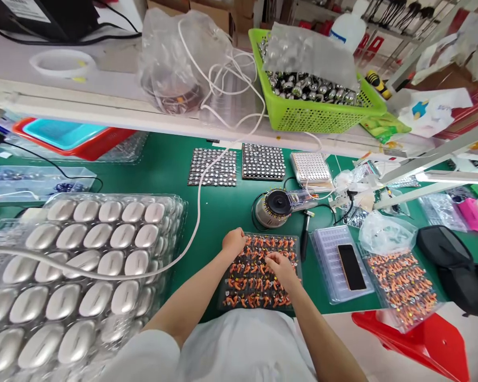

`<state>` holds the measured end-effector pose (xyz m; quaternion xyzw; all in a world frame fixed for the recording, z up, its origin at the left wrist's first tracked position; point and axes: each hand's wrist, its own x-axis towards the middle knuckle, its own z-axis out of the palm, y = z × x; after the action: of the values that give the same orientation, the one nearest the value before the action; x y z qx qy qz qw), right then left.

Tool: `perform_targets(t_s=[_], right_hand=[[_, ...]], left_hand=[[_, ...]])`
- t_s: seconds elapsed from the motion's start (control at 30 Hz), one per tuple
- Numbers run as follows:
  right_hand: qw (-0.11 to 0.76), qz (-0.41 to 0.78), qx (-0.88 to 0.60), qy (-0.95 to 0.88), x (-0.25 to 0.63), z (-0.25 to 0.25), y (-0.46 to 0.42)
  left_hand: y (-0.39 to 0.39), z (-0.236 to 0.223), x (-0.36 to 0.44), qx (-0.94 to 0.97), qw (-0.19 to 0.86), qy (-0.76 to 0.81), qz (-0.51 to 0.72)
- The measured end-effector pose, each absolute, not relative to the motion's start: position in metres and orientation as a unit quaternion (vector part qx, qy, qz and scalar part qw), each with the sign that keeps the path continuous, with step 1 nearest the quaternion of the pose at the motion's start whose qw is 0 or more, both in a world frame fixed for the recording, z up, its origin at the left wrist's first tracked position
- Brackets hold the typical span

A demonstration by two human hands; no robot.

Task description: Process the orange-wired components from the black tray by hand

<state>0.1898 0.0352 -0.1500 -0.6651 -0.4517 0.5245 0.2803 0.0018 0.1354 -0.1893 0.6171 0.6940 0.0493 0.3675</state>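
A dark tray (258, 310) filled with rows of small orange wired parts lies on the green table in front of me. My left hand (234, 243) is closed at the tray's upper left corner, its fingers curled. What it holds, if anything, is hidden. Over the right half of the tray, my right hand (279, 265) is pinched together above the orange parts. Anything between those fingertips is too small to name. Just beyond the tray stands a round grey device (278, 208) with a black knob. A hammer (306, 236) with a black handle lies right of the tray.
Stacked clear trays of silver oval shells (111, 263) fill the left. To the right lie a phone (351, 267) on clear plastic trays (330, 265) and another tray of orange parts (402, 286). A white cable (199, 212) hangs from the shelf, where a green basket (310, 118) stands.
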Motion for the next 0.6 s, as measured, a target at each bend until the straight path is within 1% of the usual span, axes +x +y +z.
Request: perform_targets(t_s=[0.13,0.3,0.47,0.6], right_hand=[[0.277,0.522,-0.667,-0.453,0.193,-0.152,0.041],[0.281,0.515,-0.663,-0.464,0.193,-0.144,0.045],[0.294,0.514,-0.658,-0.466,0.196,-0.129,0.053],[0.326,0.499,-0.666,-0.449,0.205,-0.120,0.072]], left_hand=[[0.136,-0.188,0.011,0.642,0.345,0.685,0.027],[0.147,-0.189,0.023,0.643,0.347,0.683,-0.016],[0.150,-0.190,0.029,0.629,0.358,0.689,-0.041],[0.146,-0.189,0.026,0.611,0.384,0.691,-0.036]])
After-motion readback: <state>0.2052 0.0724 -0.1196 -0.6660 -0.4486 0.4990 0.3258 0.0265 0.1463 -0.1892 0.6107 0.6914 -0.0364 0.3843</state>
